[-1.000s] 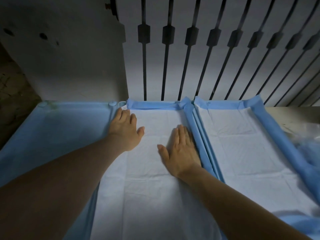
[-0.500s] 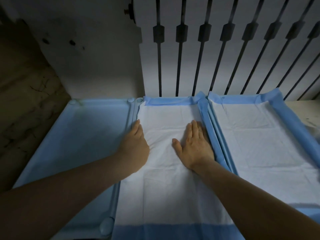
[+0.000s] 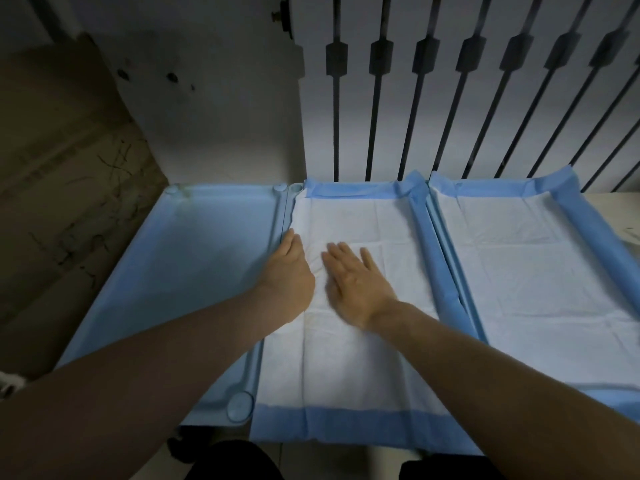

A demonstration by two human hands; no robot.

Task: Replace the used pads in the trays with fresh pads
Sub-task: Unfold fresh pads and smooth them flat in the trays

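Three light blue trays lie side by side on the floor. The left tray point(image 3: 173, 271) holds no pad. A white pad with blue borders point(image 3: 349, 358) covers the middle tray, its front border hanging over the near edge. My left hand point(image 3: 289, 275) presses the pad's left edge against the tray's rim, its fingers mostly hidden from view. My right hand point(image 3: 356, 282) lies flat on the pad with fingers spread. A second blue-bordered pad point(image 3: 540, 271) lines the right tray.
A white wall with dark vertical bars point(image 3: 450, 98) stands right behind the trays. A brown cardboard sheet point(image 3: 62, 168) leans at the left. Dark clothing shows at the bottom edge.
My right hand has slid left from the pad's right border toward the middle. My left hand has moved down along the left edge. The view has shifted left and back.
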